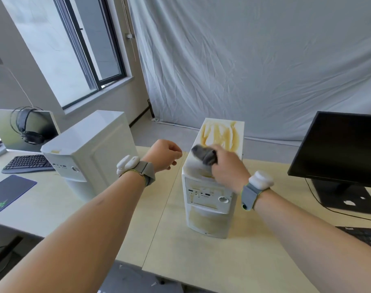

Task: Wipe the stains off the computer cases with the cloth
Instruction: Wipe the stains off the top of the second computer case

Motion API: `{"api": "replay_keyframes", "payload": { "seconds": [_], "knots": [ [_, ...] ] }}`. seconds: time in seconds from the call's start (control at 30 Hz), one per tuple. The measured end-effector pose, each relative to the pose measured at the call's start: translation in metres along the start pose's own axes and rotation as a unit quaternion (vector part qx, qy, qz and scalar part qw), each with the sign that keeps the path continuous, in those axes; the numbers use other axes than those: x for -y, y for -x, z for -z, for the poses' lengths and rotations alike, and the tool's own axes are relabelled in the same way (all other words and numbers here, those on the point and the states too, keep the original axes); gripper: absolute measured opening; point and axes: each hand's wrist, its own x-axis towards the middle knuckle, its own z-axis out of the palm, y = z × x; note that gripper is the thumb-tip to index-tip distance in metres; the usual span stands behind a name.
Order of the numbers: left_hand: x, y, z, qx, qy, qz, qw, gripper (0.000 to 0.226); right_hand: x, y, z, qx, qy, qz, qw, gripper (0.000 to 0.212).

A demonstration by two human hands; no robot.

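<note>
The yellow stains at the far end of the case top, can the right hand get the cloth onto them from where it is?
Probably yes. The right hand holds the cloth on the case top, just short of the stains, with nothing between them.

Head view — looks forward-down, close over desk (163,229).
</note>
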Motion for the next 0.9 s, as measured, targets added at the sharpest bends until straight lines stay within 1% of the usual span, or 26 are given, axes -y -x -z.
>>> {"api": "replay_keyframes", "payload": {
  "seconds": [0.03,0.07,0.1,0.17,0.23,0.3,0.4,0.5,0.6,0.67,0.7,0.8,0.83,0.9],
  "knots": [
    [0.000,-0.002,-0.004,0.005,-0.027,-0.005,1.000,0.012,-0.002,0.004,-0.011,0.048,0.005,0.010,0.999,0.050],
    [0.001,-0.004,-0.009,0.009,-0.048,-0.012,0.999,0.012,-0.004,0.007,-0.020,0.069,0.019,0.019,0.997,0.050],
    [0.001,-0.004,-0.010,0.010,-0.067,-0.022,0.997,0.013,-0.004,0.010,-0.028,0.071,0.040,0.036,0.996,0.046],
    [-0.001,-0.006,-0.017,0.019,-0.101,-0.042,0.994,0.019,-0.007,0.008,-0.036,0.044,0.106,0.082,0.990,0.036],
    [-0.004,-0.005,-0.025,0.040,-0.141,-0.060,0.987,0.030,-0.011,0.009,-0.037,0.033,0.172,0.132,0.976,0.032],
    [-0.007,-0.005,-0.032,0.055,-0.198,-0.075,0.976,0.041,-0.014,0.014,-0.034,0.031,0.221,0.160,0.962,0.029],
    [-0.010,-0.003,-0.031,0.044,-0.257,-0.100,0.960,0.049,-0.011,0.019,-0.028,0.043,0.257,0.152,0.953,0.025],
    [-0.007,-0.001,-0.024,0.051,-0.271,-0.125,0.953,0.056,-0.001,0.022,-0.021,0.072,0.300,0.116,0.944,0.019],
    [-0.003,-0.001,-0.020,0.065,-0.270,-0.136,0.951,0.058,0.014,0.024,-0.018,0.087,0.379,0.080,0.918,0.015],
    [0.001,-0.001,-0.017,0.074,-0.258,-0.139,0.953,0.058,0.028,0.023,-0.030,0.073,0.393,0.055,0.915,0.016],
    [0.004,-0.003,-0.015,0.081,-0.251,-0.142,0.954,0.057,0.035,0.019,-0.041,0.058,0.378,0.054,0.923,0.016],
    [0.013,-0.010,-0.015,0.084,-0.244,-0.154,0.954,0.045,0.033,0.017,-0.077,0.009,0.305,0.097,0.947,0.017],
    [0.016,-0.013,-0.015,0.087,-0.243,-0.161,0.953,0.041,0.027,0.017,-0.085,-0.005,0.300,0.109,0.948,0.019],
    [0.020,-0.014,-0.016,0.092,-0.249,-0.183,0.947,0.040,0.020,0.021,-0.088,-0.014,0.311,0.100,0.945,0.028]
  ]
}}
